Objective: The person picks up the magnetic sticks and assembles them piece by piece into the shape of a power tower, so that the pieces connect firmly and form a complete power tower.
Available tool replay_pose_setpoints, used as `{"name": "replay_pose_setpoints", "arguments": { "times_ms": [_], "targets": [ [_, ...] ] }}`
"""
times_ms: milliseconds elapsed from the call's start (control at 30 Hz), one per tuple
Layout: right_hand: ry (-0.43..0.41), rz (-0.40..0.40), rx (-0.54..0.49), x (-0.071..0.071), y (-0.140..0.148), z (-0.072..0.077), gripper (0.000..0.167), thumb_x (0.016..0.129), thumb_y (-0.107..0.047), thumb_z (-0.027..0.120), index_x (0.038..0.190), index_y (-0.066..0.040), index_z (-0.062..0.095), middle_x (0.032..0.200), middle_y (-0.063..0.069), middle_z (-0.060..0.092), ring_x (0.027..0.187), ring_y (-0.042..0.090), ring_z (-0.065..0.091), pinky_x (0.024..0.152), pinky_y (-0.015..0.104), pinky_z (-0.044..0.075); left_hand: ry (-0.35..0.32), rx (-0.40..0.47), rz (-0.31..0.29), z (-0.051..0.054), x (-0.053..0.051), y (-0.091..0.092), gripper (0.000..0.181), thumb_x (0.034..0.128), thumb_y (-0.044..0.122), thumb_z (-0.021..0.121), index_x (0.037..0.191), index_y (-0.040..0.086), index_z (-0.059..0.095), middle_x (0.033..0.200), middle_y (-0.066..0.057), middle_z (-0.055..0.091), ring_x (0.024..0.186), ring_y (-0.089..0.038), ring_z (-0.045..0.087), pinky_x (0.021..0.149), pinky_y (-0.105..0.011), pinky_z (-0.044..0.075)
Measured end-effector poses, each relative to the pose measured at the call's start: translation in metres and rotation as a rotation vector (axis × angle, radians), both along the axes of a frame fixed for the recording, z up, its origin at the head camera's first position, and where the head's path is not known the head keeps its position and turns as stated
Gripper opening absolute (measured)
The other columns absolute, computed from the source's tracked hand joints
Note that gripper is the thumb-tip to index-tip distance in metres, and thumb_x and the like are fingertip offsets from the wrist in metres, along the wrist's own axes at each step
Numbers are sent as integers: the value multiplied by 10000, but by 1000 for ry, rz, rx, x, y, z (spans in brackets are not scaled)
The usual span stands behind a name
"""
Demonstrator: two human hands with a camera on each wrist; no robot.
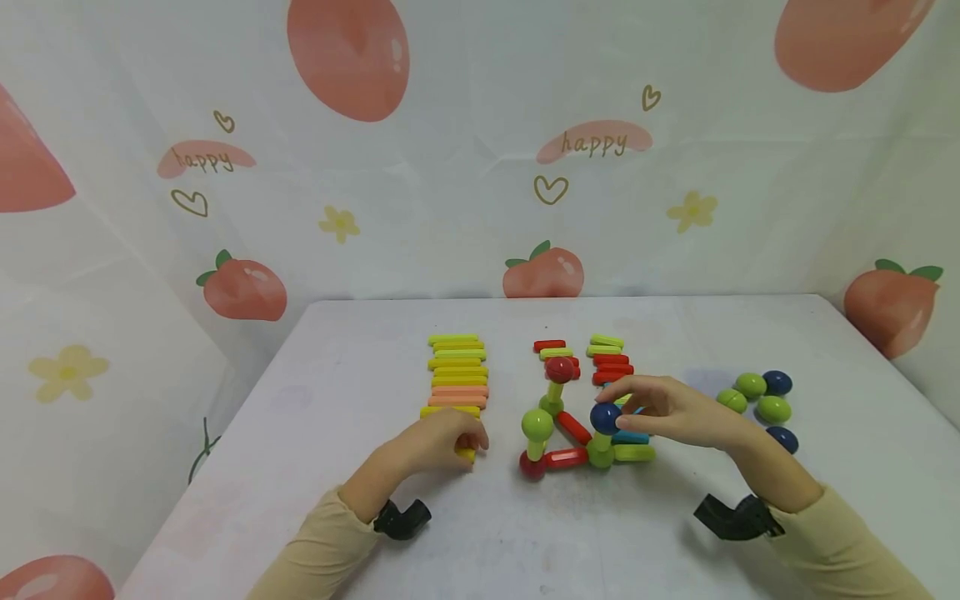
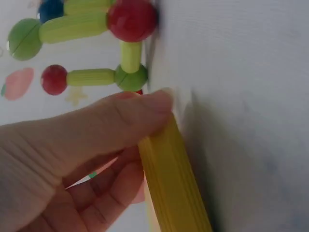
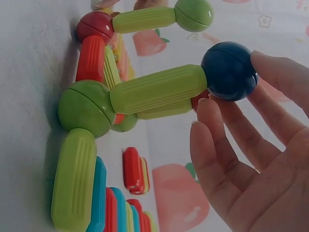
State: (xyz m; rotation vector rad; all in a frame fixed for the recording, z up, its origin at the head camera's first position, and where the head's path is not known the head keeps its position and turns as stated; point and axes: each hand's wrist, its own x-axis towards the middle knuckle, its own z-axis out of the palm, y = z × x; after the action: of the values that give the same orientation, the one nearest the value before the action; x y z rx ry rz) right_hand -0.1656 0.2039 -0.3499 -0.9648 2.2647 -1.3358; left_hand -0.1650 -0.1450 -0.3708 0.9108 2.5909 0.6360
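Note:
At the front end of the stick row, my left hand [image 1: 442, 440] pinches a yellow stick [image 2: 176, 179] by its end between thumb and fingers, close to the table. My right hand [image 1: 675, 410] holds the dark blue ball [image 3: 229, 71] with its fingertips. That ball sits atop an upright lime stick [image 3: 159, 89] rising from a green ball [image 3: 86, 108]. Red sticks [image 1: 566, 458] join this base to a red ball [image 1: 532, 465] and a rear green ball [image 1: 551, 405]. Other uprights carry a green ball [image 1: 537, 425] and a red ball [image 1: 558, 369]. A lime stick [image 1: 634, 452] extends right from the base.
A column of yellow, lime and salmon sticks [image 1: 459, 372] lies beyond my left hand. Shorter red, lime and blue sticks [image 1: 611, 360] lie behind the frame. Loose green and blue balls [image 1: 773, 408] rest at the right. A printed cloth [image 1: 450, 208] hangs behind the table.

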Motion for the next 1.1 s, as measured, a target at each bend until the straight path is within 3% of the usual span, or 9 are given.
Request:
{"name": "replay_pose_setpoints", "arguments": {
  "times_ms": [67, 167, 333, 433, 600, 667, 800, 1100],
  "targets": [
    [0, 2, -3, 0, 0, 0, 297, 920, -102, 561, 1212, -50, 537, 1148, -161, 559, 940, 71, 587, 734, 313, 555, 16, 38, 0, 6, -1, 0, 157, 806, 72, 701, 959, 103, 684, 855, 53, 638, 776, -63, 537, 727, -179, 483],
    [-3, 11, -14, 1, -1, 2, 295, 923, -100, 556, 1212, -43, 535, 1163, -91, 565, 941, 77, 586, 727, 304, 551, 27, 197, 24, 16, -4, 2, 182, 818, 102, 701, 997, 69, 682, 905, 9, 669, 832, -93, 590, 773, -187, 512],
    [-8, 11, -22, 2, -2, 4, 293, 923, -100, 555, 1211, -47, 537, 1177, -58, 559, 941, 88, 590, 733, 302, 549, -63, 574, 205, 24, -15, 12, 252, 818, 122, 707, 1053, 41, 663, 1015, -104, 687, 931, -166, 644, 783, -199, 545],
    [-7, 7, -19, 2, -2, 4, 293, 922, -100, 557, 1210, -49, 539, 1183, -24, 559, 938, 88, 593, 734, 307, 550, -119, 707, 312, 21, -21, 23, 281, 829, 148, 701, 1090, 55, 651, 1071, -123, 680, 972, -169, 649, 724, -214, 556],
    [-18, 8, -13, 2, -3, 5, 297, 922, -106, 558, 1211, -40, 537, 1202, 174, 547, 943, 82, 592, 742, 307, 553, -176, 753, 361, 12, -26, 38, 330, 839, 157, 692, 1144, 50, 624, 1121, -128, 673, 1006, -179, 648, 714, -224, 549],
    [-20, 9, -15, 2, -4, 5, 298, 922, -106, 558, 1211, -36, 537, 1205, 222, 535, 943, 81, 592, 742, 305, 553, -208, 754, 360, 9, -28, 42, 349, 842, 159, 688, 1165, 51, 611, 1140, -132, 666, 1018, -181, 645, 797, -227, 545],
    [-17, 8, -15, 3, -4, 6, 296, 922, -106, 559, 1208, -36, 539, 1205, 232, 532, 943, 77, 590, 739, 301, 551, -267, 753, 360, 5, -29, 47, 377, 852, 169, 679, 1201, 59, 587, 1165, -145, 653, 1028, -186, 645, 883, -278, 535],
    [-18, 11, -13, 2, -4, 6, 294, 923, -106, 557, 1209, -39, 538, 1203, 218, 529, 941, 83, 589, 728, 297, 548, -339, 753, 342, 3, -33, 55, 422, 865, 186, 664, 1242, 42, 543, 1165, -154, 653, 1006, -162, 649, 893, -291, 531]
  ]
}}
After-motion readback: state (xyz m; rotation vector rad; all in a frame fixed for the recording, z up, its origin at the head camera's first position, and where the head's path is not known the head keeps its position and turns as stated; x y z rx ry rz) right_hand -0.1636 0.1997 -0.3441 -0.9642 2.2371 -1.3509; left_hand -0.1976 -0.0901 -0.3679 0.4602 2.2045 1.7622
